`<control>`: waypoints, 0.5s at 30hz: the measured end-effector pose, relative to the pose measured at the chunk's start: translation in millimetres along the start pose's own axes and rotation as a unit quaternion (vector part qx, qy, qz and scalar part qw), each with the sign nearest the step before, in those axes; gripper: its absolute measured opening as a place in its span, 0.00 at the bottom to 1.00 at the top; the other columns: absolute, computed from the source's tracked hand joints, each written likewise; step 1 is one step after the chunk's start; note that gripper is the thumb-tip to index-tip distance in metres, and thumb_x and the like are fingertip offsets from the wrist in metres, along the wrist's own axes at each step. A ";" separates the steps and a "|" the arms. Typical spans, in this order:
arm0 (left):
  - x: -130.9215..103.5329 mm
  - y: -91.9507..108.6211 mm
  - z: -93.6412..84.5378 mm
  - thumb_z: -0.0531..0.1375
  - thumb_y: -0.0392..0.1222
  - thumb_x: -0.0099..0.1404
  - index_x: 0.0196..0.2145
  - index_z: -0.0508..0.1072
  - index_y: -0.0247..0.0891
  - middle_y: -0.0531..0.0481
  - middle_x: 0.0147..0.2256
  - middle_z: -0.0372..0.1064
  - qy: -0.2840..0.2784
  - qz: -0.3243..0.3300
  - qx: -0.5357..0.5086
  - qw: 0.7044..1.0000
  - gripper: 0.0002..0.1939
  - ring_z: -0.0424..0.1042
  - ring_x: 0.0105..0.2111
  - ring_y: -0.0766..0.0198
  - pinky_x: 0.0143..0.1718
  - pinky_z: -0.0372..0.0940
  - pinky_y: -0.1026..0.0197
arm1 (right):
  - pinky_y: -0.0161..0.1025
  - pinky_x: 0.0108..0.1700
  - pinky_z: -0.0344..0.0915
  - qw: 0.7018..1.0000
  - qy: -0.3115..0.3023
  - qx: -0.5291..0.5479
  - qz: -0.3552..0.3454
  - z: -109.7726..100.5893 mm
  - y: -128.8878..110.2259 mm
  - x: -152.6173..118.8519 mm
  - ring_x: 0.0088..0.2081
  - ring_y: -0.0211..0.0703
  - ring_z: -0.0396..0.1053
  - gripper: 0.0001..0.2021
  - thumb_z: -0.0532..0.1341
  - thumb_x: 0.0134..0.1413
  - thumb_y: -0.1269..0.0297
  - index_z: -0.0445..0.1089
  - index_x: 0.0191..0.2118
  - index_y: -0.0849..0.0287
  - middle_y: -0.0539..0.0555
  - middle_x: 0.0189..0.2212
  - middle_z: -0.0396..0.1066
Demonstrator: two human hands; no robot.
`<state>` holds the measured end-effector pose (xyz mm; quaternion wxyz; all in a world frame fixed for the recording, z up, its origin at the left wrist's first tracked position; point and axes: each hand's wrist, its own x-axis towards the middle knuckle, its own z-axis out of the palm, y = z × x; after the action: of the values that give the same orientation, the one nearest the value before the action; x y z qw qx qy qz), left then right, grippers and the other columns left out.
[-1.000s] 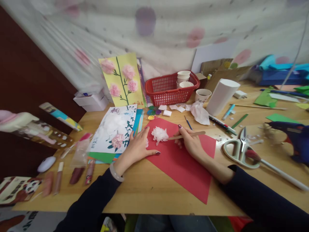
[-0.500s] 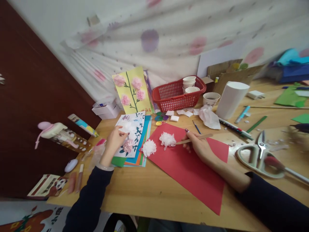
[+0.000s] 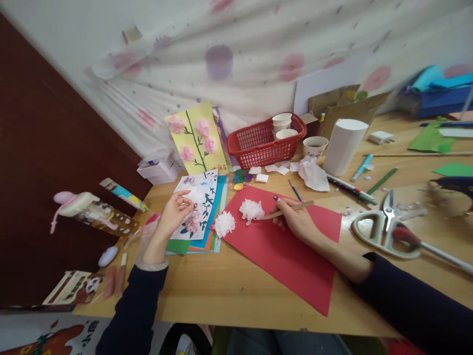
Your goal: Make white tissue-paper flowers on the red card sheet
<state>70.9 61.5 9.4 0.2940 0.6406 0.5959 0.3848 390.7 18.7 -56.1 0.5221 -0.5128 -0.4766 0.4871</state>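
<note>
Red paper [image 3: 291,266] lies on the table under two clumps of crumpled white tissue. My right hand [image 3: 295,217] is closed round a flat wooden stick [image 3: 306,204], whose far end touches the right clump [image 3: 252,210]. The left clump [image 3: 224,224] sits at the paper's left corner. My left hand [image 3: 177,212] hovers over a white sheet with painted flowers [image 3: 210,197], thumb and fingertips close together; whether something small is between them is too small to tell. Coloured sheets [image 3: 215,217] are stacked under that painted sheet.
Behind stand a red basket [image 3: 258,160] with paper cups, a yellow flower picture [image 3: 197,143], a dark-filled cup [image 3: 315,148] and a white roll [image 3: 343,148]. Scissors [image 3: 384,227] and pens lie right. A bottle [image 3: 92,212] lies at the left.
The whole view has shifted, with objects sitting slightly further left. My left hand has risen a little from the painted sheet. My right hand keeps the stick against the clump.
</note>
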 end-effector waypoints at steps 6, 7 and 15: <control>-32.4 44.4 34.7 0.66 0.41 0.54 0.52 0.63 0.39 0.56 0.30 0.68 -0.234 0.004 -0.099 0.967 0.29 0.69 0.27 0.68 0.28 0.63 0.64 | 0.32 0.22 0.60 0.999 -0.030 -0.037 -0.025 2.3 1.8 -3.0 0.18 0.35 0.63 0.24 0.54 0.58 0.43 0.66 0.23 0.58 0.50 0.16 0.67; -36.2 49.6 43.4 0.66 0.41 0.55 0.52 0.63 0.39 0.56 0.30 0.68 -0.273 0.009 -0.098 0.957 0.27 0.70 0.28 0.67 0.30 0.64 0.63 | 0.33 0.21 0.60 0.998 -0.030 -0.040 -0.027 2.8 3.5 -2.7 0.18 0.36 0.63 0.23 0.54 0.58 0.43 0.66 0.24 0.58 0.50 0.16 0.67; -31.8 50.0 112.3 0.59 0.32 0.60 0.53 0.64 0.38 0.55 0.31 0.70 -0.299 0.113 0.025 0.947 0.23 0.73 0.33 0.64 0.41 0.67 0.58 | 0.34 0.21 0.59 0.998 -0.007 -0.044 -0.044 5.4 10.9 1.6 0.19 0.37 0.62 0.25 0.52 0.59 0.39 0.65 0.28 0.57 0.50 0.19 0.68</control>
<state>192.6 33.4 -13.0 0.3970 0.7966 0.4138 0.1912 385.2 20.6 -66.9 0.5167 -0.5103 -0.5230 0.4462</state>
